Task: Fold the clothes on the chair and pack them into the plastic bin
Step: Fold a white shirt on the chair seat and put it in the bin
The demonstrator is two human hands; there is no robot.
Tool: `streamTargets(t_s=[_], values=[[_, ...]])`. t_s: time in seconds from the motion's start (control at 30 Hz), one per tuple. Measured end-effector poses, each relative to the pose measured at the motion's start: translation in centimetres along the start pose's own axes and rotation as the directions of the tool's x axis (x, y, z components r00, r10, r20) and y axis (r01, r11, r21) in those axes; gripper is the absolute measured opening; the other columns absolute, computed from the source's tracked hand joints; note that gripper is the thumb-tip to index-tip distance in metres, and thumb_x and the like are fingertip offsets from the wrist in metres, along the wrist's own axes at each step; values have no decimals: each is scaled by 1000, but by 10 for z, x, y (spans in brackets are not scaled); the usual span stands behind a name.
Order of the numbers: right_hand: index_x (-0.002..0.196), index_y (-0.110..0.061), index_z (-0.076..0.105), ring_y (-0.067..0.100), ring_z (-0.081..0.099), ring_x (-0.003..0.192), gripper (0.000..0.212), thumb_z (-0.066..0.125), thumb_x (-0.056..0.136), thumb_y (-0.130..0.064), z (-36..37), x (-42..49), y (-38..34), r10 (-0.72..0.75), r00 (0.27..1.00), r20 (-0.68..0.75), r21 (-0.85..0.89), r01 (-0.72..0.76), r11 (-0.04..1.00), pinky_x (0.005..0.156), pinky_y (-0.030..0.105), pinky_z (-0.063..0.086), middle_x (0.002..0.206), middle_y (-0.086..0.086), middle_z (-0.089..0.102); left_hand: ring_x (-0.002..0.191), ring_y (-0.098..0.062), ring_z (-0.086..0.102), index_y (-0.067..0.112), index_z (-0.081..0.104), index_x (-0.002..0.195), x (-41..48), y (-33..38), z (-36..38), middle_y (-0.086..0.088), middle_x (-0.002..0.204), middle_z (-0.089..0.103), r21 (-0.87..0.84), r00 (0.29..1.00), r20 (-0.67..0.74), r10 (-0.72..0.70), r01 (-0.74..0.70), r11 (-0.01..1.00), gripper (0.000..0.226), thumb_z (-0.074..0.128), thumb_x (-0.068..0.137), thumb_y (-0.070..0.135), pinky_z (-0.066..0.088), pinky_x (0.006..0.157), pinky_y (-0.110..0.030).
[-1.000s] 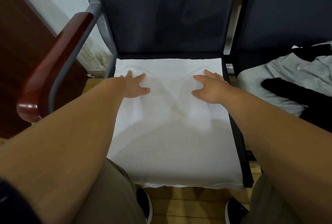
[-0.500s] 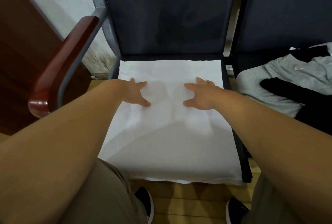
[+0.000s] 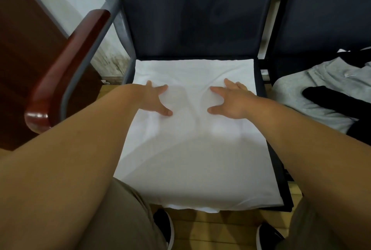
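**foldnoob:** So what are we doing with the white garment [image 3: 190, 149] here? It's lying flat across the seat of the dark chair [image 3: 190, 19], covering nearly all of it. The near hem is hanging a little over the front edge.

**binpacker:** We're pressing it flat, I reckon. Our left hand [image 3: 154, 99] and right hand [image 3: 228, 103] are both lying palm down on the far half of the cloth. The fingers [image 3: 216, 90] are spreading wide and straight, thumbs pointing at each other, and they're gripping nothing. My guess is we're smoothing it so the next fold comes out square.

**foldnoob:** Why on a seat though?

**binpacker:** We're not seeing any tabletop, and the padded seat is giving us a flat rectangle to work on. The upright back is also lining up the far edge for us. The cloth is looking thin, soft and matte, with faint creases running out from under our palms. A second layer is peeking out at the near hem, so it's probably doubled over already.

**foldnoob:** And the rest of the pile?

**binpacker:** A rumpled grey garment [image 3: 313, 93] is sitting on the next seat to the right, and it's looking like thicker jersey. A black garment [image 3: 331, 99] is lying across it. On the left, a glossy red-brown armrest [image 3: 66, 65] is curving over a grey metal tube. The plastic bin isn't showing anywhere in view, so we're guessing packing comes later.
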State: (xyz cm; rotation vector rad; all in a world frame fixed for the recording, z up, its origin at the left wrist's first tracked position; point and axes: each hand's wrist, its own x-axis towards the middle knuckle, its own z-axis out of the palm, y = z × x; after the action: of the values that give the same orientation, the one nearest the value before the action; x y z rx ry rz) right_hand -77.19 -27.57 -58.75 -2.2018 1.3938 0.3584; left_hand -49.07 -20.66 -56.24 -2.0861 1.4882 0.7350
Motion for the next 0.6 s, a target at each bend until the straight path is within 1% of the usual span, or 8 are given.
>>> streamTargets(t_s=[0.27,0.47,0.53,0.6], values=[[165,-51,17,25,-13,163,85,60,94,-72,-1,3,5,-5,999,-52,41,7,999,130,48,11,177,-11,-9,154,-42,31,48,-9,165,8,4,-5,-4,175,-16,21,999,-42,-12,12,1000,120,67,80,83,35,122,-53],[167,-45,17,27,-10,163,84,56,97,-70,-2,-9,-2,3,998,-61,13,-2,1000,130,48,14,177,-7,-8,153,-42,32,38,-5,168,-15,1,-6,-7,176,-9,49,996,-80,-31,35,998,110,65,91,72,34,122,-50],[167,-42,20,28,-8,163,82,55,98,-68,-3,-16,-6,-3,997,-71,22,4,1000,130,48,16,177,-4,-6,157,-38,28,37,-2,169,-27,-3,-8,-5,177,-3,33,995,-90,-35,38,999,108,64,91,73,30,124,-50],[167,-37,24,30,-4,163,78,54,100,-64,-4,-27,-12,-19,997,-81,22,21,1000,130,48,19,178,-1,-3,158,-33,27,35,6,169,-41,-6,-9,-2,177,13,1,995,-95,-41,41,999,107,63,89,76,27,126,-50]])
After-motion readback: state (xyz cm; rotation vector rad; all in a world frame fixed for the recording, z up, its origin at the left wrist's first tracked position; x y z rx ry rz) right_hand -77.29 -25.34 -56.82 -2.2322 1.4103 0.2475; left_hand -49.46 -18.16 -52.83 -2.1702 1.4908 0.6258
